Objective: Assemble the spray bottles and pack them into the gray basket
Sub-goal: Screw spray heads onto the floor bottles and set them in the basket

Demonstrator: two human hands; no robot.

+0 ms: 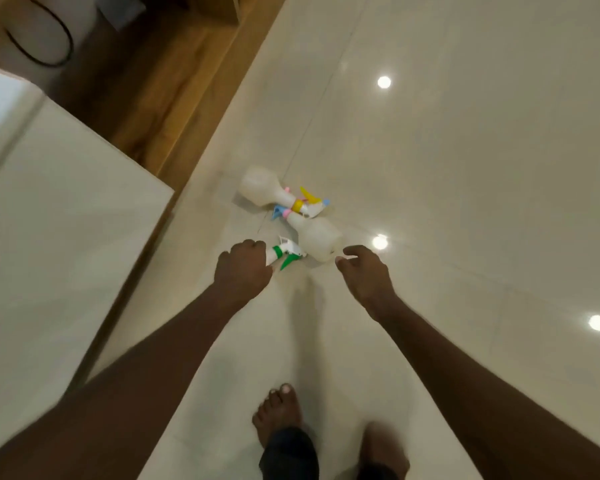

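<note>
Glossy cream floor tiles [430, 150] carry the spray bottles. The left hand [243, 268] has its fingers curled around the green-collared bottle [284, 252]. The right hand [364, 275] holds nothing, fingers loosely bent, just beside the base of a lying pink-collared bottle [317, 237]. Beyond it, further from both hands, lies the yellow-collared bottle [267, 187].

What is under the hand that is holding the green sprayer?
The left hand grips the neck of a spray bottle with a green trigger. Only its white head and green collar stick out. The bottle's body is covered by the hand, so it cannot be seen.
</note>
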